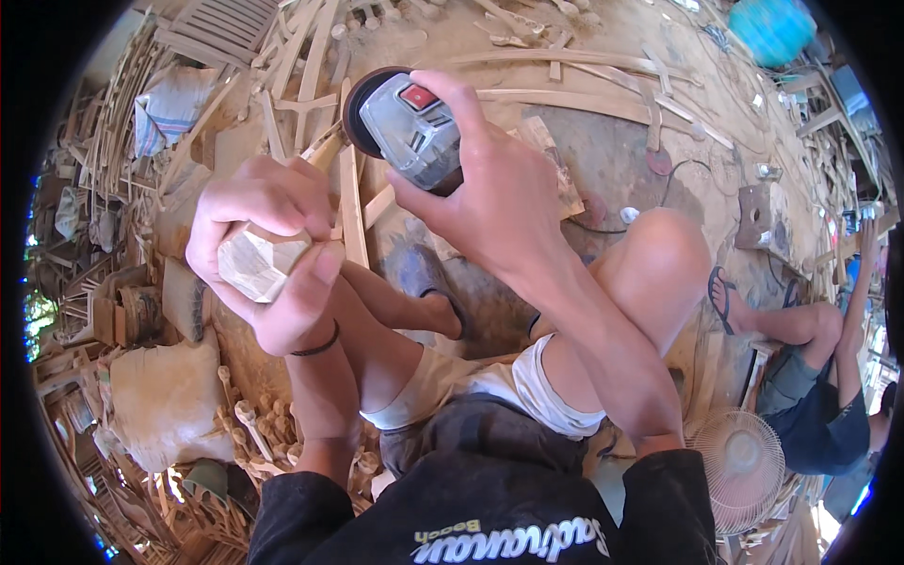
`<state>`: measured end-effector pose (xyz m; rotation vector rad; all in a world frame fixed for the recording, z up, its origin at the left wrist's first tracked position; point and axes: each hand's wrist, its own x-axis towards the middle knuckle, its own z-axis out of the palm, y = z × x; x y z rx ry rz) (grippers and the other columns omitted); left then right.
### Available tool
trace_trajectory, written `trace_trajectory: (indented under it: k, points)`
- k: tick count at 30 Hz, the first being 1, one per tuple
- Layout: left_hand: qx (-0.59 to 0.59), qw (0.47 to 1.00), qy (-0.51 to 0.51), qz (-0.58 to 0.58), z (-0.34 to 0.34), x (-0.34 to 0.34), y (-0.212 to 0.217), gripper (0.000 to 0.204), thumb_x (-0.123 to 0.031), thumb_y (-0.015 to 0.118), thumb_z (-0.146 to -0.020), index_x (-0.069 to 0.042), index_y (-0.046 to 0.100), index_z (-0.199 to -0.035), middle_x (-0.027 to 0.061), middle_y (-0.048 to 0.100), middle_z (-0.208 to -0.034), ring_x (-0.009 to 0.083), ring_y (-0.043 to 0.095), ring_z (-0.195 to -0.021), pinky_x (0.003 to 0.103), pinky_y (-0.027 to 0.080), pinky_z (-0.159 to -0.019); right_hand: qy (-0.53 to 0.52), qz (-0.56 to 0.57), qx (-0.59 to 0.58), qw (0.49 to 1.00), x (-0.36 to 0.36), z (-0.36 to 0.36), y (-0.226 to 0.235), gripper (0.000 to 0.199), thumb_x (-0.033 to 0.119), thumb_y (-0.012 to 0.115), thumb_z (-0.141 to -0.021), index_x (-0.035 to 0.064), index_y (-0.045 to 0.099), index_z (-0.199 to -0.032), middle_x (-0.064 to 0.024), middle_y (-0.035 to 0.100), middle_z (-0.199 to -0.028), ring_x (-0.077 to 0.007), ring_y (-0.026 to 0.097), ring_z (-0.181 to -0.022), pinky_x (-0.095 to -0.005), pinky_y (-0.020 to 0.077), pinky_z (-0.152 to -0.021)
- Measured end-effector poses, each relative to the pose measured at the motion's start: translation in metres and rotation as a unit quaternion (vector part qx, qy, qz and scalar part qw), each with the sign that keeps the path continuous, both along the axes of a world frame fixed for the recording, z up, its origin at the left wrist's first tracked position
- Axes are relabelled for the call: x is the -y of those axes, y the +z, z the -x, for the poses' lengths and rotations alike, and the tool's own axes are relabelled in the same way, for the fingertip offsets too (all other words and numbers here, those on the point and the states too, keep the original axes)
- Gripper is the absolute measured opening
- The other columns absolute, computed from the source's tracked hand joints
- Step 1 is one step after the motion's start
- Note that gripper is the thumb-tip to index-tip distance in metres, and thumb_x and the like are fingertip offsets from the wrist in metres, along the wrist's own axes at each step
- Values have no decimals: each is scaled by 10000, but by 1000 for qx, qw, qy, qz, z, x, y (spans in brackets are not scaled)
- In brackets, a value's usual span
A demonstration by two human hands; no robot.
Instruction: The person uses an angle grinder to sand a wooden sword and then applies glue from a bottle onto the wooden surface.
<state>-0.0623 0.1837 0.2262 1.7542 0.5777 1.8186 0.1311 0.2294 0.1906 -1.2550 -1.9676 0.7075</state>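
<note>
Dust (252, 350) coats the grey floor (607, 124), strewn with wooden strips (353, 212). Wood stacks (89, 160) line the left side, near a sack (174, 108); a fan (739, 461) stands lower right. Bright daylight (38, 320) shows at both edges.

Left fingers (247, 204) around faceted wooden piece (256, 266), right fingers (456, 94) around grey power tool (403, 134), dark disc (355, 115) attached

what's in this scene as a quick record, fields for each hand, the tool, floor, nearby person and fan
left hand: gripping a pale wood piece, faceted end facing the camera
right hand: gripping a power tool
tool: grey body, red switch, dark round disc
floor: dusty, with scattered wooden strips
nearby person: at right, dark top, flip-flops
fan: round, lower right
disc touching wood: cannot tell
</note>
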Motion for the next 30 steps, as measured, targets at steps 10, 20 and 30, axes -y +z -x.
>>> trace_trajectory:
  k: [10,20,30]
  points:
    - [-17,999,-26,7,4,7,2,346,21,729,-657,-2,593,-974,125,608,-789,145,506,-641,327,387,-616,1,11,-32,999,-3,-2,5,765,384,828,-853,236,468,-1512,-177,788,-1027,-411,768,-861,-506,603,-740]
    - [-28,999,-23,5,2,3,2,348,13,729,-657,-4,591,-976,120,599,-793,148,509,-642,336,385,-614,-15,11,-26,999,-7,-1,6,753,396,822,-859,252,468,-1508,-185,783,-965,-416,761,-830,-497,598,-718]
    - [1,1000,-12,7,3,4,1,381,-3,740,-626,-2,588,-976,114,576,-794,155,511,-635,328,370,-615,-26,-8,-21,999,-6,-1,3,739,395,818,-859,259,477,-1500,-190,783,-960,-416,762,-841,-492,600,-721]
